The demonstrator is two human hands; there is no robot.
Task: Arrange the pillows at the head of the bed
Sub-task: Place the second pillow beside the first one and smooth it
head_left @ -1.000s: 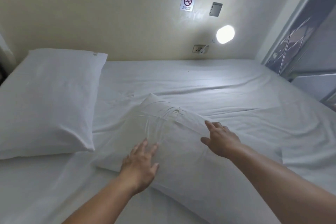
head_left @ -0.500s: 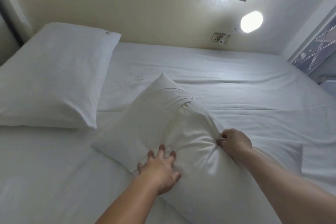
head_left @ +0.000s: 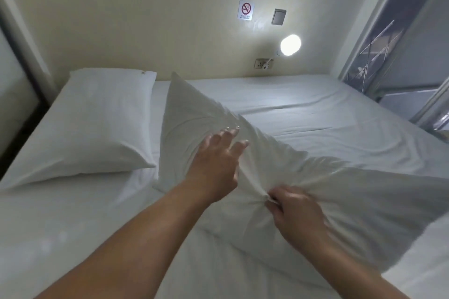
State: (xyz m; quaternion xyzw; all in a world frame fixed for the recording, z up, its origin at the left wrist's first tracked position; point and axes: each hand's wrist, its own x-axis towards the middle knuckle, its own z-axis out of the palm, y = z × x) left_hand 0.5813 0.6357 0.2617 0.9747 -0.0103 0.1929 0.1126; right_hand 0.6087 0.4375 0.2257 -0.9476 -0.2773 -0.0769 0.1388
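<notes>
On the bed (head_left: 303, 104), one pillow (head_left: 97, 124) lies at the far left, up against the wall (head_left: 145, 19). Just right of it is the second pillow (head_left: 352, 201) — it runs from the middle toward the near right, its far corner tipped up. My left hand (head_left: 216, 162) rests on it, and my right hand (head_left: 296, 213) bunches its cover nearer me. On the wall, far right — a sign (head_left: 246, 10), switch (head_left: 278, 17), lamp (head_left: 290, 44) and socket (head_left: 263, 63).

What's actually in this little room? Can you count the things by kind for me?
Pillows: 2 (flat pillow, held pillow)
Hands: 2 (left hand, right hand)
No-smoking signs: 1
Wall switches: 1
Lamps: 1
Sockets: 1
Total: 8
</notes>
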